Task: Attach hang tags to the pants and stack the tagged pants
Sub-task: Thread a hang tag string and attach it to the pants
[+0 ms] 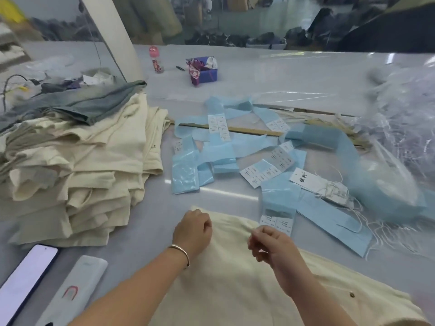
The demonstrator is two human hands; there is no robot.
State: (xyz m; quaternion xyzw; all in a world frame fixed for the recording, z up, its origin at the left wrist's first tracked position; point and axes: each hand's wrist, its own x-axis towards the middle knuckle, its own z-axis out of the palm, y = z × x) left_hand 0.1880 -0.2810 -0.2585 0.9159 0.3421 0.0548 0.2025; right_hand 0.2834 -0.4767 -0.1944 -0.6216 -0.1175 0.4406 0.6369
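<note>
I have the cream cotton pants flat under both wrists, my left hand curled onto the waistband edge, my right hand pinching the fabric beside it; whether a string sits in that pinch I cannot tell. I judge this as readying the waistband for tagging. Next I need a white strung hang tag, beyond my right hand among blue paper strips. The tall stack of folded cream pants lies left of my left hand, bare table between.
</note>
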